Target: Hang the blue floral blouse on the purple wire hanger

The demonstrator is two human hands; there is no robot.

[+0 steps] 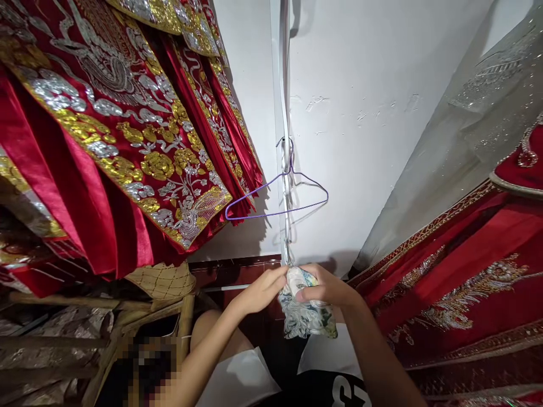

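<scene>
A small folded cloth [306, 316] with a grey, white and green pattern hangs between both hands low in the middle. My left hand [259, 291] pinches its upper left edge. My right hand [327, 287] grips its top from the right, fingers curled over it. Just above the hands, a purple wire hanger [278, 212] hangs empty on a thin cord or strip running down the white wall [365, 141].
Red garments with gold and silver embroidery [127, 141] hang at the left, more red embroidered fabric [458, 288] at the right. A silver sheer garment [479, 130] drapes upper right. A wooden frame [139, 311] and woven tan item [163, 280] sit lower left.
</scene>
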